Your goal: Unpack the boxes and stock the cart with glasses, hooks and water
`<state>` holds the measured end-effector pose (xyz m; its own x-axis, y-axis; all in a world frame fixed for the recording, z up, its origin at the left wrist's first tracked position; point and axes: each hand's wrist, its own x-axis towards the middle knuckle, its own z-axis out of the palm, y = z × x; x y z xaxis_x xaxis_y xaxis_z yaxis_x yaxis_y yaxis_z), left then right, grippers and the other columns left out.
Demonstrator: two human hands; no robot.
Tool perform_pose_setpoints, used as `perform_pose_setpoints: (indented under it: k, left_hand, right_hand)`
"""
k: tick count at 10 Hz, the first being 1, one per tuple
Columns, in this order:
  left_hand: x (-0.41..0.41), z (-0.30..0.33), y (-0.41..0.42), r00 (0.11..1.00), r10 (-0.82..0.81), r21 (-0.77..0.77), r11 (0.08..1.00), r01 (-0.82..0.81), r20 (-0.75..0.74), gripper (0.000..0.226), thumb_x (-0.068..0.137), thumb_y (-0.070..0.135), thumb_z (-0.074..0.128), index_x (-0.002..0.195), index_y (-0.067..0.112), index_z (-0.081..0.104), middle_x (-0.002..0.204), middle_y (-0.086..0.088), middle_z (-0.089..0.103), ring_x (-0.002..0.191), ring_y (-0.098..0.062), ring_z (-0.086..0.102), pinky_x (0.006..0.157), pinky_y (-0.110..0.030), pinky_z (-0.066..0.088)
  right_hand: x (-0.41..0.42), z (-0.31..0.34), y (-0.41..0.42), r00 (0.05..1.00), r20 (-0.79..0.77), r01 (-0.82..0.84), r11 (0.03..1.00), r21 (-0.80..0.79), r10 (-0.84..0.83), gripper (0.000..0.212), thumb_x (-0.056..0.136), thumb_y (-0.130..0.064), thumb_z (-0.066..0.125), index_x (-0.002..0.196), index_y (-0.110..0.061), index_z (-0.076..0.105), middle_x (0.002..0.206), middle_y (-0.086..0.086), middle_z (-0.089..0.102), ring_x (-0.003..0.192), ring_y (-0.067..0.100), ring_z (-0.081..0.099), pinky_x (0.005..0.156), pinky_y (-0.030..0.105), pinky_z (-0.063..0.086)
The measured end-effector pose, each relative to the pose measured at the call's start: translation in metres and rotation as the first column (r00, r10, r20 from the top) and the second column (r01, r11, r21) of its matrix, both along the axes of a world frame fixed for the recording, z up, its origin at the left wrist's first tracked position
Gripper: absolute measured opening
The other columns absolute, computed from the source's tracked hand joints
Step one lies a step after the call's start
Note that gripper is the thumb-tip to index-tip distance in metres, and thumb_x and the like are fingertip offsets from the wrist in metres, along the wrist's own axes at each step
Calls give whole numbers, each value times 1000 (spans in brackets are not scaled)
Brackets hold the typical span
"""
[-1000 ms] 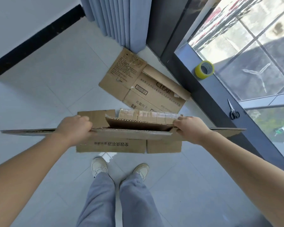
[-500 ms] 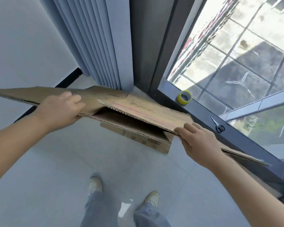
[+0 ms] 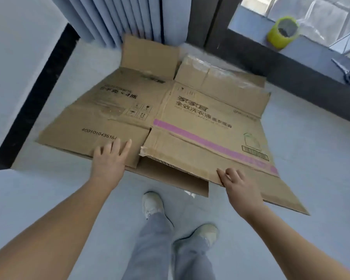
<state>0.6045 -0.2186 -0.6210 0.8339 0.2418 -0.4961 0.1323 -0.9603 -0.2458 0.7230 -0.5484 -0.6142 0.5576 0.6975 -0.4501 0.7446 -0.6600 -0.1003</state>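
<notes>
The flattened box (image 3: pixel 190 122) has been brought down low since a moment ago. Half a second back it was held up in the air, tilted, in front of the curtain. Now it is laid out flat just in front of both hands, on top of another flat box (image 3: pixel 174 178) whose edge peeks out between the hands.

The left hand (image 3: pixel 109 160) is spread wide, with straight fingers resting on the near edge of the cardboard. Nothing is gripped by it. The right hand (image 3: pixel 233 183) is at the near edge too, with fingers bent at the cardboard rim. It cannot be told whether the edge is pinched or only touched.

Past the right hand, a roll of yellow tape (image 3: pixel 283 32) and a pair of scissors (image 3: pixel 348 72) are seen on the window ledge (image 3: pixel 291 63). The curtain (image 3: pixel 129 19) hangs beyond the box.

This box looks emptied and put away on the pile. No cart, glasses, hooks or water are seen here, so the stocking part cannot be judged.
</notes>
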Motion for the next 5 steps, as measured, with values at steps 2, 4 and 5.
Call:
perform_pose_setpoints:
  k: [2,4,5]
  left_hand:
    - [-36,-121,-39,888,56,7,998,-60,-456,86,90,26,55,150,12,-5,154,-11,11,137,-26,22,102,-39,32]
    - [-9,-151,-91,925,-24,-234,970,-71,-380,62,89,12,47,145,12,20,139,-6,36,129,-23,34,101,-36,32]
    - [3,-143,-109,913,-104,-301,953,-21,-394,43,89,12,47,132,13,39,131,-5,45,123,-22,40,96,-34,34]
  right_hand:
    - [-58,-109,-2,955,-280,-9,933,-359,-98,78,90,-4,42,151,-24,-3,138,5,33,123,26,37,88,32,42]
    - [-88,-144,-24,871,-417,-1,847,-531,-260,79,90,-7,42,150,-26,-6,143,6,30,130,26,32,94,35,40]
    - [-86,-132,-26,857,-416,66,866,-496,-304,70,92,-13,39,151,-22,2,142,4,34,129,25,33,94,34,39]
